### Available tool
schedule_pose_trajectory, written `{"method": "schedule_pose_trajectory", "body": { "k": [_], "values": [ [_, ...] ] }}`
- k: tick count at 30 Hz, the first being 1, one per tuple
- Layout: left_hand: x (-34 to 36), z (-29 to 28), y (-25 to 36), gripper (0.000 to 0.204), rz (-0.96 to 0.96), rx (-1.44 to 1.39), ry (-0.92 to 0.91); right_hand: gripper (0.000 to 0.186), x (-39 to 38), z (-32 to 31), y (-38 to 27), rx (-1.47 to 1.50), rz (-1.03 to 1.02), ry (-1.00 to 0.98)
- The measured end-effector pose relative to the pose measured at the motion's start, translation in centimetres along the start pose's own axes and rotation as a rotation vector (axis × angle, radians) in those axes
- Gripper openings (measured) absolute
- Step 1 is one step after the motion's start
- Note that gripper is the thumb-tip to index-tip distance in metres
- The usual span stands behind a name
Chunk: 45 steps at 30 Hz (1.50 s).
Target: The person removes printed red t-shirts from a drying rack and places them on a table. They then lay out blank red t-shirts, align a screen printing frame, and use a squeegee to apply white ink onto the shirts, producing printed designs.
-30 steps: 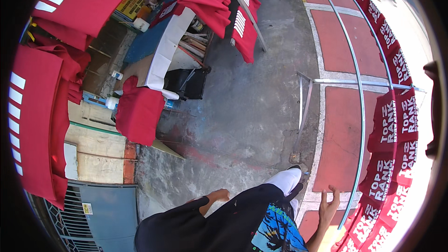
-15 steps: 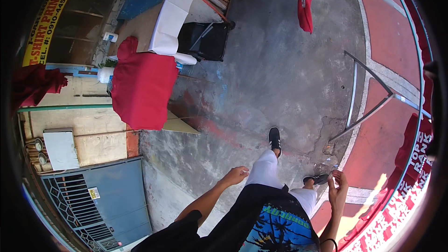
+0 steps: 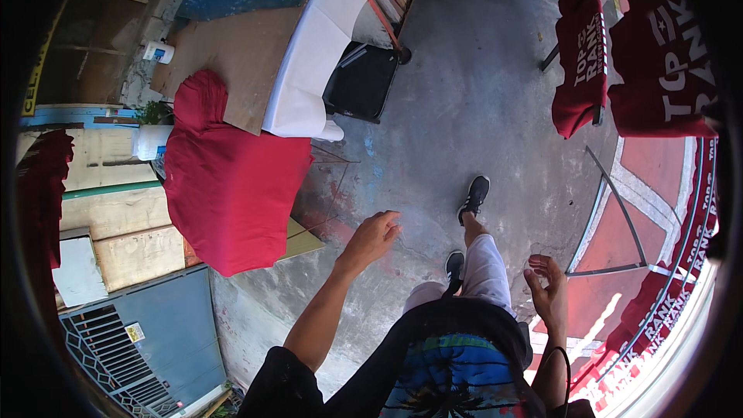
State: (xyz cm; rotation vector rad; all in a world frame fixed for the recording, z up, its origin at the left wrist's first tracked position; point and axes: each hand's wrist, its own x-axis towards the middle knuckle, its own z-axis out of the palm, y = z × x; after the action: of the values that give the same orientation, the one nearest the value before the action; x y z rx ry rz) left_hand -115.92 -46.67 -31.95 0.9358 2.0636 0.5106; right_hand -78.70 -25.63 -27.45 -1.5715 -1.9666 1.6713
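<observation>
red cloth (image 3: 236, 190) drapes at the end of the counter (image 3: 248, 50), left of centre in the frame, its long axis running steeply down and slightly right. the left hand (image 3: 373, 238), apart on its right, is nearer than the right hand (image 3: 551, 290); both curl loosely, empty.

Big plain red cloth (image 3: 240, 193) spread over the near end of the brown surface (image 3: 232, 42), bunched into a rounded lump at the top, pretty smooth lower down. Over on the upper right, darker red cloths (image 3: 579, 39) with white lettering hang side by side, and a lettered red row (image 3: 658, 316) of similar stuff curves along below them.
</observation>
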Motion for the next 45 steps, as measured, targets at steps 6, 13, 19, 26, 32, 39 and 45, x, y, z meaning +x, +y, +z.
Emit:
{"method": "schedule_pose_trajectory", "body": {
  "k": [6,13,19,26,32,39,45],
  "values": [
    [12.4,-10.4,7.1,0.036,0.154,-0.034,0.042,0.028,19.9,3.1,-12.7,0.187,-0.04,-0.071],
    [24.5,-25.1,16.5,0.037,0.147,-0.037,-0.105,0.028,41.5,4.5,-33.6,0.365,-0.382,-0.207],
    [40.3,-41.7,26.7,0.031,0.381,0.026,-0.117,0.036,56.6,6.9,-46.1,0.688,-0.304,-0.463],
    [70.9,-60.3,37.2,0.027,0.671,0.116,0.106,0.052,76.2,11.6,-54.9,0.833,-0.019,-0.382],
    [101.5,-69.4,44.6,0.049,0.801,0.489,0.3,0.085,88.3,14.5,-60.1,0.823,0.153,-0.334],
    [117.6,-71.5,45.7,0.088,0.469,0.706,0.24,0.061,92.6,15.6,-60.5,0.921,0.262,-0.458],
    [118.9,-72.9,47.6,0.079,0.486,0.87,-0.009,0.043,93.2,14.3,-59.3,1.025,0.319,-0.492]
  ]
}}
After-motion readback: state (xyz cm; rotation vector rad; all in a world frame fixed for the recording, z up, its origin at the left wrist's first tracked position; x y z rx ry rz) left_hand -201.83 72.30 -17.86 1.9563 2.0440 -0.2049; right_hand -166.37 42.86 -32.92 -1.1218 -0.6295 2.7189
